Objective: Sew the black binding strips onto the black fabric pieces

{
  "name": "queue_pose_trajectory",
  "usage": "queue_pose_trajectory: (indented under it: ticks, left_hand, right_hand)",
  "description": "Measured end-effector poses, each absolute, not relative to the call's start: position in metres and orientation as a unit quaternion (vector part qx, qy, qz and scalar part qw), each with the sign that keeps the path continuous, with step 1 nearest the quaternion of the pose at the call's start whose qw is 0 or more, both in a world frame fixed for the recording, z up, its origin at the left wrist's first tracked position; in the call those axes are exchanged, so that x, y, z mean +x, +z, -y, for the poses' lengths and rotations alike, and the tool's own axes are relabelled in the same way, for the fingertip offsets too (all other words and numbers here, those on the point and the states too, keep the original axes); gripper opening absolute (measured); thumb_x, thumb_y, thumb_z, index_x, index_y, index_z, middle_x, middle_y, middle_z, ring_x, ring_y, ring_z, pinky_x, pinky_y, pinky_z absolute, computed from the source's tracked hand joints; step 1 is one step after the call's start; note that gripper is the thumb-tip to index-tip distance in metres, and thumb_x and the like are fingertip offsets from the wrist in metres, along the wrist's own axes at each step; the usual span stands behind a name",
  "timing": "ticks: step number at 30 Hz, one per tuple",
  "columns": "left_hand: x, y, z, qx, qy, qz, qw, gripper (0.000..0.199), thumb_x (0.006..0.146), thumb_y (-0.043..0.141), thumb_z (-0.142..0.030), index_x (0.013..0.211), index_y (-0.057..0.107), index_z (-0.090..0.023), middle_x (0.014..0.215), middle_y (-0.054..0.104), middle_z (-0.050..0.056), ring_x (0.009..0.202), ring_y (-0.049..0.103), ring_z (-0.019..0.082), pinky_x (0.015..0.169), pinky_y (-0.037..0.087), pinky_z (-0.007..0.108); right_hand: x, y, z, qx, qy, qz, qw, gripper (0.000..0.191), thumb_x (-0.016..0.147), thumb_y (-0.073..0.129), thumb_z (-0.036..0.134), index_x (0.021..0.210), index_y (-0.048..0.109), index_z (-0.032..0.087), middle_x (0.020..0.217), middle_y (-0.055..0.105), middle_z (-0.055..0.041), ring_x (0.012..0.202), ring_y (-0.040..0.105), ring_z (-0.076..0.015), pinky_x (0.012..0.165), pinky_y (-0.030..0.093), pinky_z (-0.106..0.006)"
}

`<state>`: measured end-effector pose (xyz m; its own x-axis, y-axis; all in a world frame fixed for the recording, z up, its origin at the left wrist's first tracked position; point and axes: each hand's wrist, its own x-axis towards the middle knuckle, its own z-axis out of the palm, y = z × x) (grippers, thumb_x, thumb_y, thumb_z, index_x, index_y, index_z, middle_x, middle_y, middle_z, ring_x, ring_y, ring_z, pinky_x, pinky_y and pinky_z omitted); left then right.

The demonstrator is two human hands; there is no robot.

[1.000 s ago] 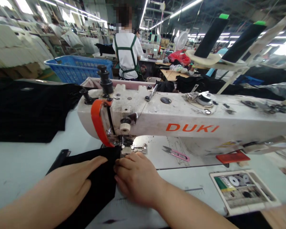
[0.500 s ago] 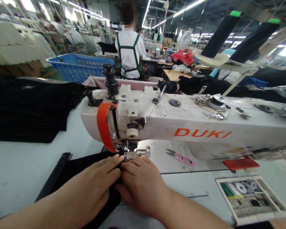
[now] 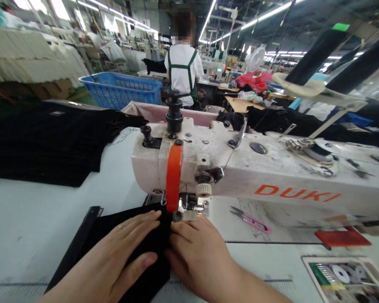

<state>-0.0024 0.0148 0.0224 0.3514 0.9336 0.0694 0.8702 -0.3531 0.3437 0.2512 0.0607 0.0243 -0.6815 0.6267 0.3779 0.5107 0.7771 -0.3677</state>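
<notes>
Black fabric point(image 3: 158, 261) lies on the pale table, its far edge at the needle area of the white sewing machine point(image 3: 240, 168). Flat on the fabric rests my left hand point(image 3: 123, 248), fingers stretched toward the machine and thumb apart. My right hand point(image 3: 202, 252) is beside the presser foot, its fingers curled and closed on the fabric's right edge. An orange guard point(image 3: 174, 179) stands in front of the needle area and hides part of it.
Pink-handled snips point(image 3: 255, 223) lie on the machine bed. At the lower right is a tray of bobbins point(image 3: 312, 273). A black fabric stack point(image 3: 44, 147) sits at left. Beyond are a blue basket point(image 3: 123, 86) and a person in white point(image 3: 183, 67), facing away.
The view has shifted, so the machine appears farther right and lower. My left thumb has spread away from the fingers, and a gap has opened between my hands.
</notes>
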Motion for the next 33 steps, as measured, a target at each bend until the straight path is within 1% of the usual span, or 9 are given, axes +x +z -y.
queue_pose_trajectory:
  ticks: [3, 7, 9, 12, 14, 21, 28, 31, 33]
  left_hand:
    - [-0.011, 0.018, -0.012, 0.822, 0.126, -0.549, 0.088, 0.056, 0.108, 0.042, -0.044, 0.163, 0.032, -0.043, 0.166, 0.047, -0.003, 0.151, 0.049, 0.023, 0.12, 0.049, 0.049]
    - [0.003, 0.034, -0.027, 0.83, 0.074, -0.55, 0.055, 0.066, 0.095, 0.062, -0.055, 0.156, 0.049, -0.033, 0.155, 0.06, 0.005, 0.138, 0.062, 0.033, 0.112, 0.056, 0.06]
    - [0.018, 0.045, -0.035, 0.85, 0.031, -0.524, 0.055, 0.069, 0.089, 0.066, -0.045, 0.154, 0.054, -0.025, 0.154, 0.06, 0.009, 0.136, 0.063, 0.036, 0.111, 0.056, 0.061]
    - [0.035, 0.053, -0.042, 0.885, -0.027, -0.462, 0.047, 0.065, 0.082, 0.053, -0.016, 0.146, 0.063, -0.014, 0.155, 0.057, 0.013, 0.14, 0.06, 0.034, 0.116, 0.052, 0.057]
    - [0.039, 0.054, -0.043, 0.89, -0.058, -0.45, 0.046, 0.067, 0.079, 0.045, -0.008, 0.142, 0.066, -0.011, 0.154, 0.057, 0.014, 0.141, 0.059, 0.033, 0.119, 0.049, 0.055]
    - [0.036, 0.063, -0.056, 0.878, -0.027, -0.461, 0.125, 0.07, 0.075, 0.047, -0.006, 0.141, 0.068, -0.016, 0.152, 0.061, 0.011, 0.141, 0.06, 0.033, 0.124, 0.044, 0.054]
    - [0.046, 0.074, -0.072, 0.876, 0.051, -0.456, 0.148, 0.08, 0.069, 0.044, 0.0, 0.145, 0.062, -0.02, 0.145, 0.068, 0.009, 0.135, 0.065, 0.028, 0.121, 0.05, 0.053]
    - [0.037, 0.073, -0.071, 0.865, 0.062, -0.464, 0.18, 0.065, 0.084, 0.049, -0.007, 0.146, 0.062, -0.024, 0.149, 0.066, 0.005, 0.137, 0.063, 0.027, 0.121, 0.049, 0.048]
    - [0.018, 0.067, -0.061, 0.845, 0.086, -0.492, 0.191, 0.047, 0.098, 0.058, -0.029, 0.144, 0.063, -0.034, 0.149, 0.066, -0.002, 0.135, 0.065, 0.027, 0.12, 0.05, 0.046]
  right_hand:
    - [0.252, 0.023, -0.061, -0.306, 0.125, 0.909, 0.253, 0.003, 0.098, 0.068, 0.021, 0.097, 0.07, 0.018, 0.107, 0.076, -0.0031, 0.098, 0.065, -0.0246, 0.087, 0.05, -0.042]
    - [0.251, 0.023, -0.061, -0.313, 0.115, 0.911, 0.241, 0.008, 0.097, 0.068, 0.023, 0.09, 0.069, 0.019, 0.1, 0.075, -0.0026, 0.093, 0.065, -0.0244, 0.083, 0.052, -0.041]
    - [0.25, 0.024, -0.061, -0.317, 0.111, 0.912, 0.234, 0.007, 0.096, 0.068, 0.024, 0.091, 0.069, 0.019, 0.1, 0.075, -0.0023, 0.093, 0.065, -0.0247, 0.081, 0.052, -0.042]
    - [0.25, 0.025, -0.06, -0.322, 0.116, 0.91, 0.234, 0.01, 0.097, 0.067, 0.024, 0.105, 0.072, 0.019, 0.108, 0.076, -0.0022, 0.098, 0.065, -0.0251, 0.085, 0.053, -0.042]
    - [0.249, 0.025, -0.06, -0.326, 0.117, 0.909, 0.234, 0.015, 0.099, 0.066, 0.026, 0.111, 0.072, 0.019, 0.111, 0.076, -0.0028, 0.101, 0.065, -0.0254, 0.088, 0.053, -0.043]
    - [0.248, 0.026, -0.06, -0.33, 0.121, 0.909, 0.222, 0.02, 0.098, 0.067, 0.027, 0.114, 0.073, 0.018, 0.113, 0.076, -0.0039, 0.103, 0.064, -0.027, 0.092, 0.054, -0.044]
    - [0.248, 0.02, -0.064, -0.341, 0.124, 0.904, 0.226, 0.024, 0.098, 0.067, 0.028, 0.118, 0.072, 0.016, 0.122, 0.074, -0.008, 0.113, 0.063, -0.0302, 0.1, 0.053, -0.046]
    - [0.249, 0.019, -0.066, -0.343, 0.131, 0.902, 0.227, 0.022, 0.098, 0.066, 0.027, 0.118, 0.071, 0.018, 0.121, 0.074, -0.0084, 0.112, 0.063, -0.0294, 0.1, 0.052, -0.045]
    - [0.249, 0.021, -0.066, -0.361, 0.14, 0.893, 0.229, 0.017, 0.098, 0.068, 0.028, 0.111, 0.071, 0.018, 0.115, 0.073, -0.0082, 0.107, 0.063, -0.0281, 0.097, 0.053, -0.044]
